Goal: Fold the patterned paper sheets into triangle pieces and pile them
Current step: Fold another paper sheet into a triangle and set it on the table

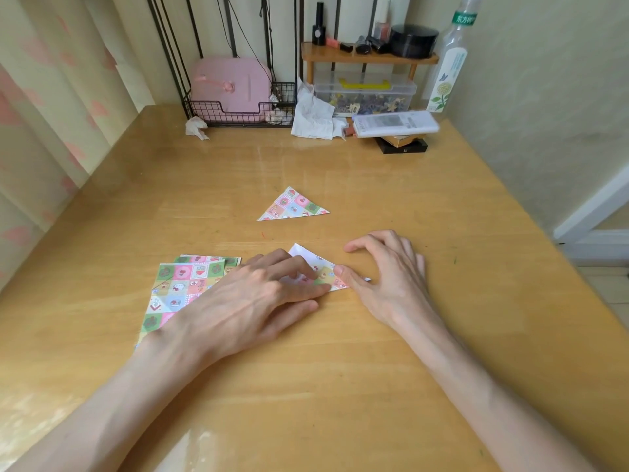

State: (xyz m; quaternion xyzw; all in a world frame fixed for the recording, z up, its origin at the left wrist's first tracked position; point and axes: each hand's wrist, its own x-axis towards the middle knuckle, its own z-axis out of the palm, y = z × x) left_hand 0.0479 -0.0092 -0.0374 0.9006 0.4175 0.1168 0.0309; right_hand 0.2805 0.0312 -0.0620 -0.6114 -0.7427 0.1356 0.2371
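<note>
1. The paper being folded (321, 272) lies flat near the middle of the worktop (340, 386), a little toward the near edge. A white corner pokes out on its far side.
2. The left hand (258, 298) lies palm down on it, fingers straight and close together, pressing its left part flat.
3. The right hand (391, 277) rests at its right end. The thumb presses down on the paper's edge, while the other fingers are arched and spread apart, holding nothing.
4. A finished triangle (293, 206) lies alone further toward the far edge, apart from both hands.
5. A stack of flat patterned sheets (180, 287) sits toward the left edge, partly under the left wrist.
6. Along the far edge stand a wire basket (238, 113) holding a pink case (231, 85), a crumpled tissue (196, 128), a clear box (366, 93) under a small shelf (326, 56), and a bottle (449, 63).
</note>
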